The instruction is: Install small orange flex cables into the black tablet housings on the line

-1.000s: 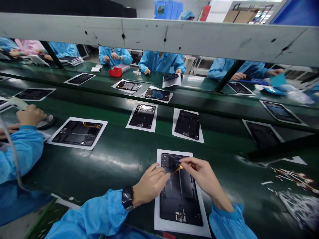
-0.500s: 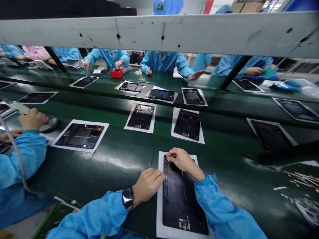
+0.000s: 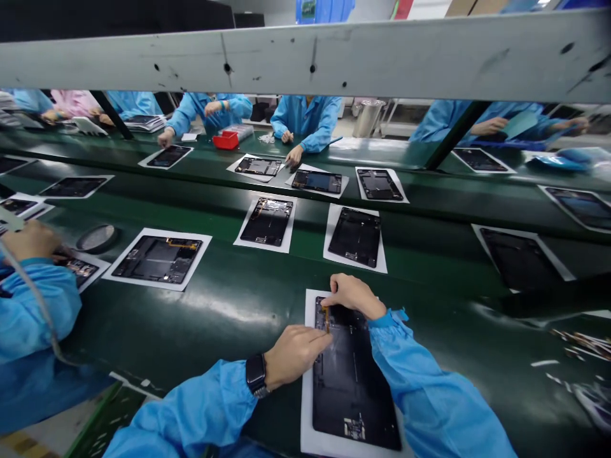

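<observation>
A black tablet rear housing [image 3: 352, 388] lies on a white paper sheet [image 3: 309, 407] on the green belt directly in front of me. Thin orange flex cable [image 3: 326, 318] sits at its upper left area. My right hand [image 3: 353, 296] reaches over the housing's top edge, its fingertips pinching the upper end of the flex. My left hand [image 3: 296, 353], with a black watch [image 3: 256, 375] on the wrist, rests its fingertips against the housing beside the flex. The lower part of the flex is partly hidden by my fingers.
A grey metal crossbeam [image 3: 305, 60] spans the view above the green belt [image 3: 229, 305]. Several more housings lie on paper sheets. A co-worker's blue sleeve [image 3: 35, 312] is at the left, and scraps [image 3: 582, 343] lie at the right.
My right hand has drawn slightly up and away from the housing's centre, and my left hand has shifted toward the flex. The co-worker's hand at left has moved off the round pad.
</observation>
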{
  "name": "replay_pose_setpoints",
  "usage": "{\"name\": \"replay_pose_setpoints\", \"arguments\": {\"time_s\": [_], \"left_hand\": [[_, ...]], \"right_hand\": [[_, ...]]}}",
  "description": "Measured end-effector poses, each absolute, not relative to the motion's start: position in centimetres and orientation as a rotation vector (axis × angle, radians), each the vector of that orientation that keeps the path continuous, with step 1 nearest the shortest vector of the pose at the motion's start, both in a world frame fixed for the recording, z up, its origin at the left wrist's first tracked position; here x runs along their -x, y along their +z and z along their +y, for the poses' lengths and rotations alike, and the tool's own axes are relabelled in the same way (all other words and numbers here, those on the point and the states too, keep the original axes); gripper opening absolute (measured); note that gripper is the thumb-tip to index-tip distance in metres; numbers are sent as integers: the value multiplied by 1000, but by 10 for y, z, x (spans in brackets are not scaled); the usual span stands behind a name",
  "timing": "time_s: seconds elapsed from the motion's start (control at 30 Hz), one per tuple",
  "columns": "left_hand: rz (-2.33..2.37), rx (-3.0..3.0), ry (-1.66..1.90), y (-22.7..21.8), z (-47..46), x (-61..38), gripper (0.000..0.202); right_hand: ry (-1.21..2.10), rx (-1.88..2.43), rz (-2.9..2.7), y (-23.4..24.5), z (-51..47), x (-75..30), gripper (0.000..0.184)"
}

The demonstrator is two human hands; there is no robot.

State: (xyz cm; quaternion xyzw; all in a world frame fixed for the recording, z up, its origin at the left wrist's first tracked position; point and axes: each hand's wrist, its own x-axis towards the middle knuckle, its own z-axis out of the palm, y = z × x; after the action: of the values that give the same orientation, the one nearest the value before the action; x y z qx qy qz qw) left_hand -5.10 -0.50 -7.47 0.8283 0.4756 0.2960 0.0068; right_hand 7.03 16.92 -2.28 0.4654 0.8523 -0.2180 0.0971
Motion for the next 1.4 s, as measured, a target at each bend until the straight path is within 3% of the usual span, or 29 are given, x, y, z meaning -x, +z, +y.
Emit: {"name": "replay_pose_setpoints", "arguments": {"time_s": [0.23,0.67,0.9,1.2,1.4], "left_hand": [[1545,-2556,868,-71,-5,53,23],[1548,-2512,951,-70,-7,52,19],[1523,-2515,880,-77,-9,51,23],[1533,-2538,793,-80,-13,51,21],[1554,-2623,706,-80,-16,46,21]], "right_hand": [[-458,-1306,2655,-27,146,-79,42],[-181,-1108,2973,-38,133,-92,27],[-287,-1071,3059,-49,135,-98,23],[-452,-1041,3040,-53,148,-103,36],[-435,-1064,3037,-52,148,-102,34]]}}
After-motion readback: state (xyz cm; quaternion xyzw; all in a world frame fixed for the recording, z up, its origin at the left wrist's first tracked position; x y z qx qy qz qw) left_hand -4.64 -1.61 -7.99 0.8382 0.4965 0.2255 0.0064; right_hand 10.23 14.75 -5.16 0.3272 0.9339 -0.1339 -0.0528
